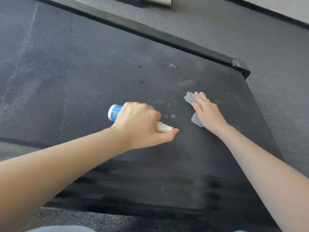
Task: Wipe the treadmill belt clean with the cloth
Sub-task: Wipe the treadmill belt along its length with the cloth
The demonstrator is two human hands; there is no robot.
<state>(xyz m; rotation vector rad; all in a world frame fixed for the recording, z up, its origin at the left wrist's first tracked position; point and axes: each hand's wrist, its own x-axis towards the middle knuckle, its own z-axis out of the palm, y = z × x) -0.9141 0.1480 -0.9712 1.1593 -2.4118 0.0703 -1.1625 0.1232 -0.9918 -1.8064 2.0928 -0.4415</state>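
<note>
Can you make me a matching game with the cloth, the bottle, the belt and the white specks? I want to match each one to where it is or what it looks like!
Things:
1. cloth
2. bottle
3. treadmill belt
4. white specks

Clues:
A. dark and woven, lying under everything
B. grey and fluffy, pressed flat under the right hand
C. scattered near the far corner, beyond the cloth
D. blue and white, gripped in the left hand

Pairs: 1-B, 2-D, 3-A, 4-C

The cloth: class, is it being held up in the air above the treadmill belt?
No, the right hand presses the grey cloth flat against the treadmill belt.
</note>
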